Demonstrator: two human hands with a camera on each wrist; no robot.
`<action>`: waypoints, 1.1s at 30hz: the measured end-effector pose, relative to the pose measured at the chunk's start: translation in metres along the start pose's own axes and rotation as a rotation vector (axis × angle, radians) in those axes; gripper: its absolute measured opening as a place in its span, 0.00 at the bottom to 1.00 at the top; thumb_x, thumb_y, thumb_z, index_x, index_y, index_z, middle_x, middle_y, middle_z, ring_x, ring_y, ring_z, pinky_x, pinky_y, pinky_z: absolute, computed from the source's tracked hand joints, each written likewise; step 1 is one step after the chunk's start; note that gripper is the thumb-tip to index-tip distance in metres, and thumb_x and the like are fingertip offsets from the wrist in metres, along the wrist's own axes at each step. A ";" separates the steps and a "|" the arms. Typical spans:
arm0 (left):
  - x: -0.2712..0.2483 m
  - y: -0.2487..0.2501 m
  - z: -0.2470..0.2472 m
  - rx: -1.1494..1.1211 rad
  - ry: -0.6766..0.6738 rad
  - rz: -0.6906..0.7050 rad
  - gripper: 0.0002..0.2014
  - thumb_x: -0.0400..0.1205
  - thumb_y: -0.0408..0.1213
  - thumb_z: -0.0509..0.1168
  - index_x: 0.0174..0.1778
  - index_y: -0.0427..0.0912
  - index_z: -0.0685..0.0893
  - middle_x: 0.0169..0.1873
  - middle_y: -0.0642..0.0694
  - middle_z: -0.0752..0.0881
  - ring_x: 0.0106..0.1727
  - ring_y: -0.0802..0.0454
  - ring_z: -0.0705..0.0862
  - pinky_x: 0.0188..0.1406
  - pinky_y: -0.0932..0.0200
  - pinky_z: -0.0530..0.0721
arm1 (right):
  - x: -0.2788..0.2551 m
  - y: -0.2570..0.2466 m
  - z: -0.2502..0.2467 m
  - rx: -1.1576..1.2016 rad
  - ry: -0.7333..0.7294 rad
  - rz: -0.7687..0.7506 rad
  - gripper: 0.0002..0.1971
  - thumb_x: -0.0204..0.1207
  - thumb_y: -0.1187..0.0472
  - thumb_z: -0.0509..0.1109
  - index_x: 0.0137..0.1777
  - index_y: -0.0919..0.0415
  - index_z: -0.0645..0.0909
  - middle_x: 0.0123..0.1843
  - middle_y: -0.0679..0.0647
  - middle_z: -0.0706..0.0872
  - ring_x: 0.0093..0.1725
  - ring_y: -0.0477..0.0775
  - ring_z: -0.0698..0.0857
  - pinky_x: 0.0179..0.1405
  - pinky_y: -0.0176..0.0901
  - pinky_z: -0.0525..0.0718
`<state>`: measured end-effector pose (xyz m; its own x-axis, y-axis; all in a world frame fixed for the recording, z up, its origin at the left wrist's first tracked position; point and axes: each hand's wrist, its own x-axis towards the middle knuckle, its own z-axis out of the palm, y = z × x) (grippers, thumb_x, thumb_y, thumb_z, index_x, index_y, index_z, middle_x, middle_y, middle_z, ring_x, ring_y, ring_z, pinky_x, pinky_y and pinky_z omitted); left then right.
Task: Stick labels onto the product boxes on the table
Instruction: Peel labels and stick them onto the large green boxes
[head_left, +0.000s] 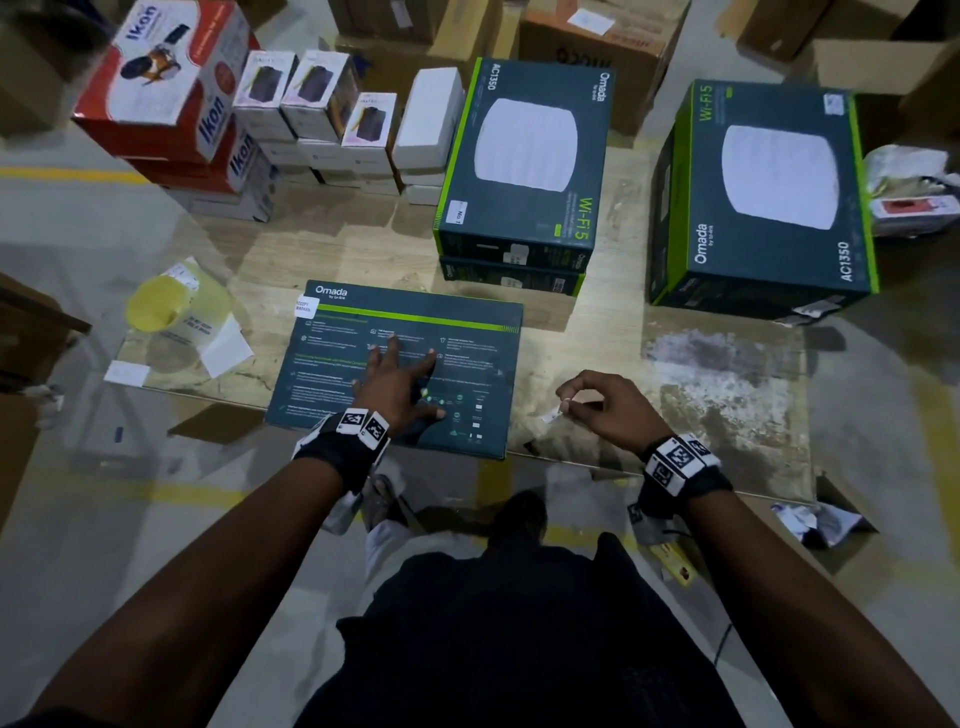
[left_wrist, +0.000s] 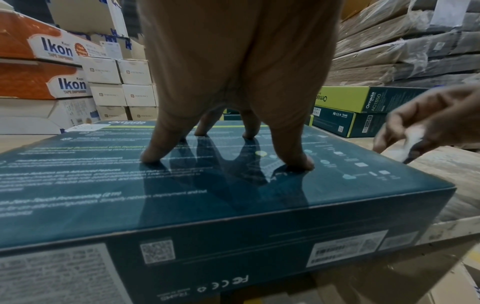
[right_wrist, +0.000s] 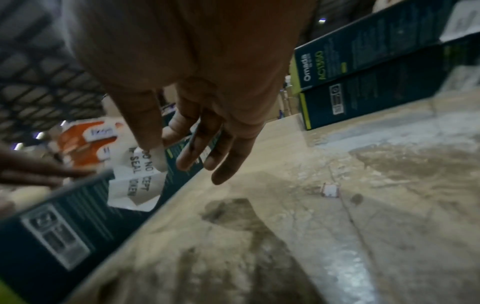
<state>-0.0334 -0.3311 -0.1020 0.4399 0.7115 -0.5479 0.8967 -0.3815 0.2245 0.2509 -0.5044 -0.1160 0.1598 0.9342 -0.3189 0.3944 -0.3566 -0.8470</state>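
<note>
Left hand (head_left: 397, 384) flat on box (head_left: 467, 332), fingers (left_wrist: 153, 152) spread, tips pressing top face. Box lies flat at table (head_left: 727, 374) near edge, overhanging it. Right hand (head_left: 597, 410) just right of box, thumb and forefinger pinching white label (head_left: 551, 415), other fingers loose. Label off box, above table. Two stacks (head_left: 524, 171) of like boxes toward far edge. Label roll (head_left: 156, 306) at left edge.

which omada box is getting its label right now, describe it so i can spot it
On the worn wooden table, look at the near edge, in front of the stack of Omada boxes. The flat Omada box lies there alone, text-covered back up, with the left hand spread on it.
</note>
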 end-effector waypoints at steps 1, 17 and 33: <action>0.000 0.001 0.000 -0.004 0.001 -0.003 0.47 0.73 0.59 0.77 0.85 0.66 0.58 0.87 0.41 0.40 0.86 0.31 0.40 0.78 0.23 0.60 | -0.002 -0.003 -0.002 0.071 0.019 0.024 0.02 0.79 0.62 0.76 0.45 0.58 0.86 0.51 0.49 0.92 0.55 0.47 0.90 0.60 0.55 0.89; -0.041 0.077 -0.056 -0.860 -0.103 0.265 0.13 0.83 0.48 0.70 0.57 0.43 0.90 0.50 0.50 0.93 0.54 0.54 0.90 0.58 0.53 0.85 | -0.021 -0.092 -0.007 0.555 -0.054 -0.072 0.18 0.78 0.69 0.76 0.68 0.60 0.84 0.41 0.50 0.85 0.39 0.55 0.88 0.50 0.64 0.92; -0.038 0.100 -0.032 -1.114 0.003 0.165 0.05 0.78 0.28 0.75 0.46 0.39 0.88 0.38 0.42 0.89 0.34 0.56 0.84 0.39 0.60 0.86 | -0.015 -0.066 0.011 0.770 0.243 0.047 0.09 0.75 0.72 0.77 0.54 0.70 0.87 0.41 0.59 0.92 0.42 0.52 0.90 0.44 0.42 0.89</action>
<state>0.0408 -0.3769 -0.0327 0.5560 0.7029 -0.4436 0.3712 0.2675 0.8892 0.2126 -0.4944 -0.0601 0.3881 0.8586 -0.3350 -0.3375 -0.2059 -0.9186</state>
